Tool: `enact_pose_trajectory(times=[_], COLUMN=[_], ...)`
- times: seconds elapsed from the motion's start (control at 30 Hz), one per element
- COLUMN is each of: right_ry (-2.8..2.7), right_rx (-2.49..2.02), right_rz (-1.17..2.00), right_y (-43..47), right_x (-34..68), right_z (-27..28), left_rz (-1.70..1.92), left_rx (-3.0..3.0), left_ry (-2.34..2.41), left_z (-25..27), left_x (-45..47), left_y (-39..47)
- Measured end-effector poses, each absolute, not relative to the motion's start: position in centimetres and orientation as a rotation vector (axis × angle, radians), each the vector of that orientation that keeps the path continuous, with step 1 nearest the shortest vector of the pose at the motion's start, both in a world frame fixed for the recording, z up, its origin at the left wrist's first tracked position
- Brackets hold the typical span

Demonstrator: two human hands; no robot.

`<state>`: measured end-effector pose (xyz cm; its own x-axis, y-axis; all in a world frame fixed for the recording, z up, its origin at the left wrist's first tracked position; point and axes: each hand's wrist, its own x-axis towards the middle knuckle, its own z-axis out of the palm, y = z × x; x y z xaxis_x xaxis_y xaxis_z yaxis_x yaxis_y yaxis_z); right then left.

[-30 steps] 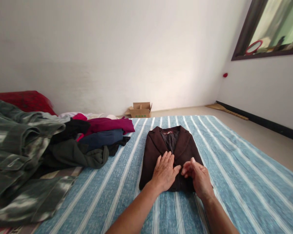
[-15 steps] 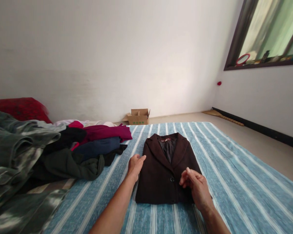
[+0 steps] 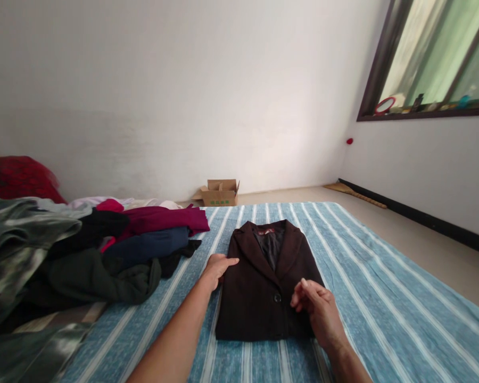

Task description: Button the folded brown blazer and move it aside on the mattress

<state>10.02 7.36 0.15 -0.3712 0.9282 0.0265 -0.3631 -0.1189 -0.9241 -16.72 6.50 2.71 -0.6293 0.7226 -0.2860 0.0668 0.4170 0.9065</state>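
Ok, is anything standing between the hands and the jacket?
Nothing visible: the left hand is at the left edge of the jacket, the right hand over its lower right. The clothes lie apart, to the left.

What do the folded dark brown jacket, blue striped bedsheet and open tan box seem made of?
Folded dark brown jacket: apparently matte woven cloth, fibre unclear, with softly folded lapels; its dark lining shows faint sheen.
Blue striped bedsheet: matte fabric, perhaps cotton, softly wrinkled.
Open tan box: matte, apparently cardboard, with stiff flaps.
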Motion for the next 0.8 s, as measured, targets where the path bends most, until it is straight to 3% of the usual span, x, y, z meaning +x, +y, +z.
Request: enact_pose_trajectory(times=[0.17, 0.43, 0.8], right_ry=[-1.068, -1.3, -1.313], right_rx=[-0.793, -1.414, -1.459], right_rz=[1.606, 0.788, 1.407], right_y=[7.6, 11.7, 17.8], right_x=[10.1, 13.5, 11.2], right_z=[0.4, 0.3, 0.1], left_rz=[1.201, 1.195, 1.2], left_rx=[0.689, 0.727, 0.771], left_ry=[1.93, 1.943, 1.964], left_z=[2.4, 2.6, 3.4], left_x=[-16.9, -17.0, -17.0], left_y=[6.6, 6.7, 6.7])
